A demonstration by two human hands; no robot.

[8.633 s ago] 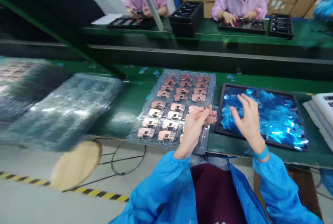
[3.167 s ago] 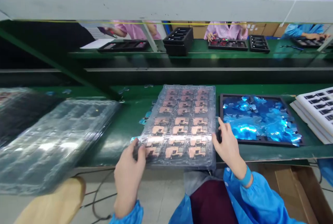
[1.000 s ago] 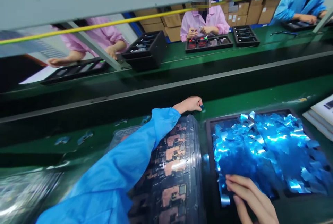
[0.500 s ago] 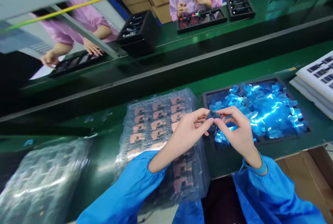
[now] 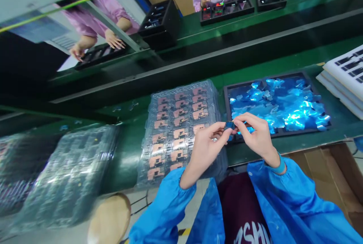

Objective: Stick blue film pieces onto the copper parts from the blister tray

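My left hand [image 5: 208, 143] pinches a small, flat, dark part with a bluish face [image 5: 229, 125] between thumb and fingers. At the part's right edge, the thumb and forefinger of my right hand [image 5: 256, 134] are closed on it. Whether a film lies on the part is too small to tell. Below and left of my hands is a stack of clear plastic trays [image 5: 169, 153], its pockets holding rows of copper-coloured parts [image 5: 155, 149]. Just beyond my right hand, a black shallow tray [image 5: 227, 102] holds a heap of shiny blue film pieces [image 5: 295, 113].
More clear trays [image 5: 68, 176] are stacked at left. White stacked sheets or pads [image 5: 343, 81] lie at right. A raised dark ledge [image 5: 198, 58] separates my bench from another, where people in pink work at black boxes [image 5: 160, 20]. A round stool [image 5: 110, 217] stands below.
The view has shifted, showing more of the floor and stool. Both hands still grip the small part, which looks turned more edge-on. Across the bench, a person's hand has risen.
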